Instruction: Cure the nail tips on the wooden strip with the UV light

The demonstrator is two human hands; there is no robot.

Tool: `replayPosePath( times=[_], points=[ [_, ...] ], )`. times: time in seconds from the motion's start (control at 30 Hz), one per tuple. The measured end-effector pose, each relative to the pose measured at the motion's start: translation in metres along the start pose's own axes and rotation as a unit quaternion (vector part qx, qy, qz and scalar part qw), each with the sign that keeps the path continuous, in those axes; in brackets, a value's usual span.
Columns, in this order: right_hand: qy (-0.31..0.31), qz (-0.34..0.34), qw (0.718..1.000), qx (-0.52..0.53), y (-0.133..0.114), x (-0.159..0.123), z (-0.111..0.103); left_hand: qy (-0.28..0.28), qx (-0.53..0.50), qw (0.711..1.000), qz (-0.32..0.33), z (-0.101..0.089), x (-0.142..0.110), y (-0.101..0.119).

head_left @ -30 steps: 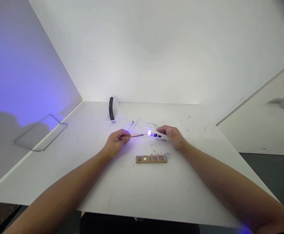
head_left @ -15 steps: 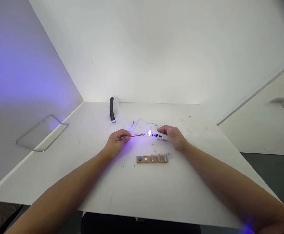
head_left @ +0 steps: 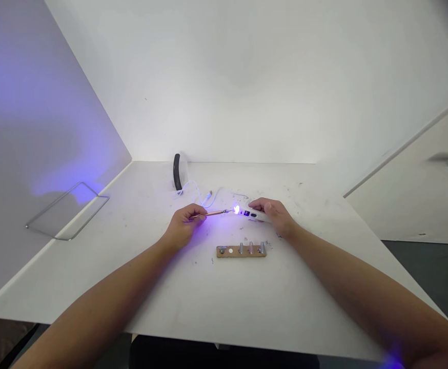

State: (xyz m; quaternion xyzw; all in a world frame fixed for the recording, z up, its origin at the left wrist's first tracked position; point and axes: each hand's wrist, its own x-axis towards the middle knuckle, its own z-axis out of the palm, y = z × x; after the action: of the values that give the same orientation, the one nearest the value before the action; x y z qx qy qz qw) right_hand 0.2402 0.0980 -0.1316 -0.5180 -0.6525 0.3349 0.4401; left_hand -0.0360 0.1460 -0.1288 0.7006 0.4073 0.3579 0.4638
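My left hand (head_left: 185,225) pinches a slim copper-coloured, pen-like stick (head_left: 214,212) that points right. The far end of the stick meets a bright violet glow, so whatever is at its tip is washed out. From the other side, my right hand (head_left: 276,215) is closed around a white handheld UV lamp (head_left: 260,216) with a small dark display and a dark button. Its lit head faces the stick's tip. In front of both hands lies a brown strip stand (head_left: 231,254). Several pieces shaped like false nails (head_left: 251,248) are on it, silver and pinkish, most of them upright.
Behind the hands a white cable (head_left: 197,189) curls over the white table (head_left: 270,302). Toward the back wall stands a clear object with a black curved edge (head_left: 177,173). A bent metal wire frame (head_left: 68,238) leans by the left panel. Dark specks dot the tabletop.
Both hands keep nearly the same position. Violet light on the left panel has shifted lower, toward the wire frame. The whole view has drifted very slightly.
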Motion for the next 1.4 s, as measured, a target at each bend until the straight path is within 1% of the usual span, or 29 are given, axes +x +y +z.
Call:
replayPosePath(
  times=[0.23,1.07,1.4],
  points=[
    [0.002,0.008,1.0,0.004,-0.002,-0.0001,0.0,0.006,0.003,1.0,0.007,-0.0007,0.0005,-0.0003],
    [0.001,0.006,1.0,0.003,-0.0034,0.0001,0.0005,0.006,0.002,1.0,0.01,-0.0005,0.0003,0.0012],
    [-0.002,0.007,1.0,0.007,-0.0003,0.0,-0.0003,0.01,0.007,1.0,0.008,-0.0008,0.0007,0.0009]
  ],
)
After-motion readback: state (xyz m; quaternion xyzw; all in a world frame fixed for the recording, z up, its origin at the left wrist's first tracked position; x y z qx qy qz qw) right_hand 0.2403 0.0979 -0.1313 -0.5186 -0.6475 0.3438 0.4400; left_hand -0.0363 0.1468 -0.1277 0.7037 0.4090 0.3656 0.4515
